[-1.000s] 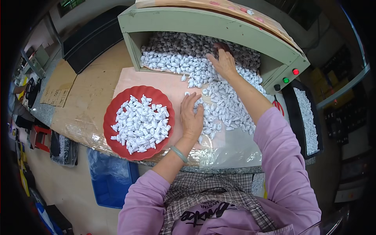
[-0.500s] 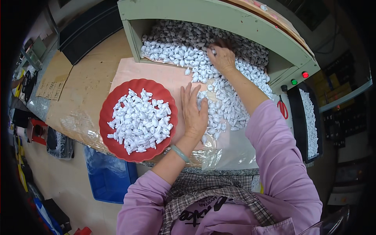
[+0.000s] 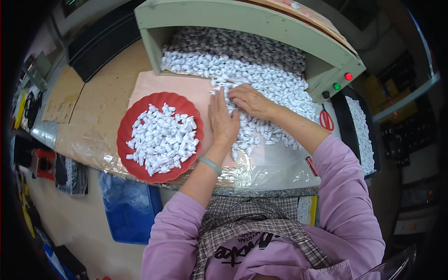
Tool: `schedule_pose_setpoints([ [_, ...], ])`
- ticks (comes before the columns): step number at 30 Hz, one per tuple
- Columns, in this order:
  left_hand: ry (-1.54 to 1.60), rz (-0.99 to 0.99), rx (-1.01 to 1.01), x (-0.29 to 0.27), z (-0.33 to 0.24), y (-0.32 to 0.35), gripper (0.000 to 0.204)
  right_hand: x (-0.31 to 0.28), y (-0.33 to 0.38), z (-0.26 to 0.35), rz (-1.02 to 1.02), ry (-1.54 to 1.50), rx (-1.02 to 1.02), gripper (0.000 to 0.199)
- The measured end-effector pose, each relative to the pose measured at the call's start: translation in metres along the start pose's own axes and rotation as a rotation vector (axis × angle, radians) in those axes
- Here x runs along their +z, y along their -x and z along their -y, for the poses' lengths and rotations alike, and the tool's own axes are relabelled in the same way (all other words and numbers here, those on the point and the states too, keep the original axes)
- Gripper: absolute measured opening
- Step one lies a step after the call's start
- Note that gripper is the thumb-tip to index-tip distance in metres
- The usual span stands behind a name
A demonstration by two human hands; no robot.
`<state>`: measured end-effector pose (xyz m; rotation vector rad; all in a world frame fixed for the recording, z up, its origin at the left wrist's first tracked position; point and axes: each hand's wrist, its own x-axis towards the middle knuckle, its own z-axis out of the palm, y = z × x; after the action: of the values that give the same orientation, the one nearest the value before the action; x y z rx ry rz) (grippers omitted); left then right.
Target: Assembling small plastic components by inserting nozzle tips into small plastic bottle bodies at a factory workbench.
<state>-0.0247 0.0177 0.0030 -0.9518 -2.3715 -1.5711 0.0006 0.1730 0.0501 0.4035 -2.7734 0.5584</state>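
Observation:
A large heap of small white plastic pieces (image 3: 273, 114), rounded with little projecting tips, spills out of a pale green box (image 3: 326, 70) onto the table. My left hand (image 3: 224, 119) lies along the heap's left edge, fingers stretched out and pointing away from me. Close to its fingertips, my right hand (image 3: 254, 102) rests palm down on the pieces, its fingers slightly bent and reaching left. Neither hand visibly grips a piece. Left of my left hand stands a red scalloped bowl (image 3: 125, 158) holding more white pieces (image 3: 163, 137).
Red-handled scissors (image 3: 326, 120) and a small red tool (image 3: 311, 166) lie to the right. Beyond them is a black tray (image 3: 344, 123) of white pieces. The box carries red and green lights (image 3: 343, 81). A blue bin (image 3: 130, 210) sits below the table's front edge.
My right hand has come out of the box opening, moving nearer and left toward my left hand. The view has shifted slightly, and the small red tool now shows.

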Motion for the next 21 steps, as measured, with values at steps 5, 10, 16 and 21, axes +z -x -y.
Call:
schedule_pose_setpoints([
  [5, 0.136, 0.017, 0.052, 0.0, 0.007, 0.001, 0.071, -0.026, 0.018, 0.028, 0.079, -0.113, 0.082, 0.032],
  [10, 0.074, 0.076, 0.105, -0.009, -0.003, 0.0, 0.061, -0.08, 0.058, 0.082, 0.103, 0.078, 0.107, 0.029],
  [16, -0.1, 0.078, 0.135, -0.032, -0.036, 0.027, 0.046, -0.124, 0.144, 0.163, 0.135, 0.112, 0.224, 0.025],
  [21, 0.012, 0.222, 0.313, -0.046, -0.057, 0.057, 0.036, -0.126, 0.208, 0.201, -0.047, 0.034, 0.368, 0.022],
])
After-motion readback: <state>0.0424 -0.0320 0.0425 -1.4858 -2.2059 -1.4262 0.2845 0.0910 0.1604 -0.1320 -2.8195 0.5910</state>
